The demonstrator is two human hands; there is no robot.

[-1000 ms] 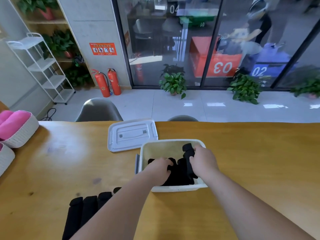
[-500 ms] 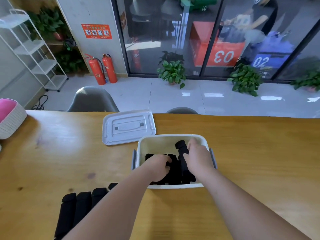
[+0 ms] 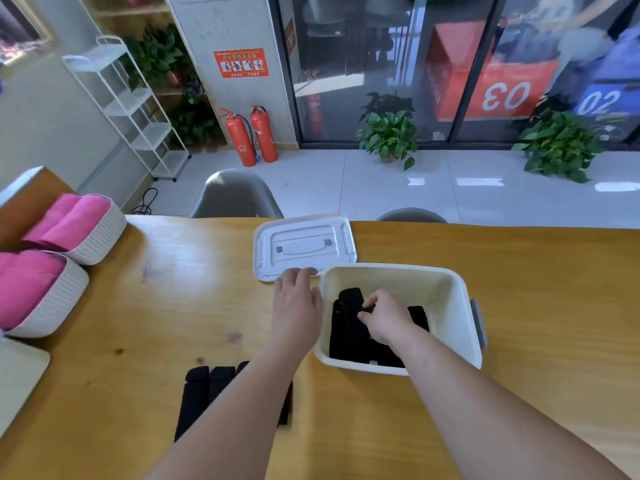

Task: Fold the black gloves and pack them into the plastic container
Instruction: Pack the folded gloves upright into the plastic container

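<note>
Right hand (image 3: 388, 318) is down inside the plastic container (image 3: 462, 306), thumb and forefinger pinching the folded black gloves (image 3: 349, 330) packed there. Left hand (image 3: 297, 306) is flat with straight fingers, just beside the container wall, fingertips at the near edge of the white lid (image 3: 304, 242). A row of black gloves (image 3: 204, 393) lies on the desk (image 3: 138, 341), partly under the left forearm. White baskets (image 3: 100, 237) of pink cloth sit far left. Behind glass, an orange box (image 3: 485, 98) reads "03" and a blue box (image 3: 602, 98) reads "02".
</note>
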